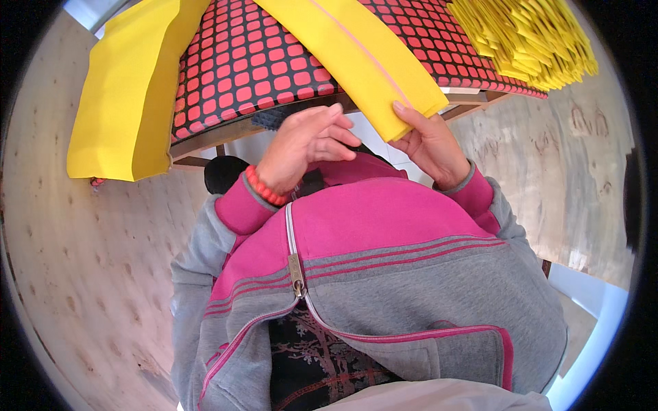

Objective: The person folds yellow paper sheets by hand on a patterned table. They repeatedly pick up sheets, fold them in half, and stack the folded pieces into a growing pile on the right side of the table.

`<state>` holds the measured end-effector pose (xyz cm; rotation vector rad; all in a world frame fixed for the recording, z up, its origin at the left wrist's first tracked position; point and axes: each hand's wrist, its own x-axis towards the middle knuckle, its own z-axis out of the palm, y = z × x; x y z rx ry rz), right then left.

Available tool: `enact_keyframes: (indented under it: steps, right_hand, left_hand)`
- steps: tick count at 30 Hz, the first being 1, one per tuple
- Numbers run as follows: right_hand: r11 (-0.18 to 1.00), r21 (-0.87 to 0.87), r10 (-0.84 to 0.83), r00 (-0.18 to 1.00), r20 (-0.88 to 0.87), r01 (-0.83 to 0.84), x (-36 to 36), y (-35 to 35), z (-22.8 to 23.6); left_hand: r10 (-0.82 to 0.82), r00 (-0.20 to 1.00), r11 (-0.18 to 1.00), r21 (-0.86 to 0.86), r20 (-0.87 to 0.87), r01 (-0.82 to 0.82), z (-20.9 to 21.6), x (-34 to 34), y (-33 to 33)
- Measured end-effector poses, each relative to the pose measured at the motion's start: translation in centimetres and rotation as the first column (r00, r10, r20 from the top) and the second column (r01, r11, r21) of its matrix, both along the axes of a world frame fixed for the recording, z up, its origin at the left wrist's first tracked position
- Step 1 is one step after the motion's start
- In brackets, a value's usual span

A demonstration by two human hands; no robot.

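A long folded strip of yellow felt-like fabric (363,58) with a faint pink line along it slants down from the far middle. My right hand (439,147) grips its near end at the corner, thumb on top and fingers beneath. Left of that end, my left hand (301,147) hovers with loosely bent fingers, a gap between thumb and fingers, and nothing in it. It wears a red bead bracelet (264,186) and appears apart from the fabric.
Beneath the strip is a padded surface (253,65) with a red and black squared cover. Wide yellow fabric (123,96) hangs over its left side. Several folded yellow pieces (531,38) are piled at the far right. Pale wooden boards (75,274) lie on both sides.
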<state>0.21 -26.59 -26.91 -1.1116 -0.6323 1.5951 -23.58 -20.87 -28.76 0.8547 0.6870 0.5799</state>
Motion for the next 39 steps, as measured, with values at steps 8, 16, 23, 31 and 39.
enact_keyframes:
  steps: [8,16,23,31,39]
  right_hand:
    - [0.999,-0.017,-0.029,1.0,-0.008,0.029,2.0,-3.3,-0.9]
    - [0.984,0.098,-0.147,0.988,-0.056,0.152,2.1,-2.5,-2.9]
    - [0.937,0.299,-0.272,0.914,0.3,0.181,2.2,-2.3,-3.1]
    - [0.93,0.324,-0.279,0.906,0.319,0.173,3.4,-1.9,-1.7]
    - [0.904,0.418,-0.208,0.948,0.24,0.092,5.4,-1.4,3.6]
  left_hand:
    - [-0.069,0.991,0.998,-0.001,-0.116,0.07,-0.4,6.3,1.1]
    - [-0.061,0.983,0.998,-0.025,-0.174,0.057,-0.6,7.3,1.0]
    - [-0.09,0.981,0.996,-0.008,-0.174,0.09,-0.8,7.5,1.3]
    - [-0.289,0.954,0.956,-0.03,0.077,0.292,-3.0,5.0,1.6]
    - [-0.197,0.971,0.958,-0.236,-0.135,0.161,-11.1,0.6,3.8]
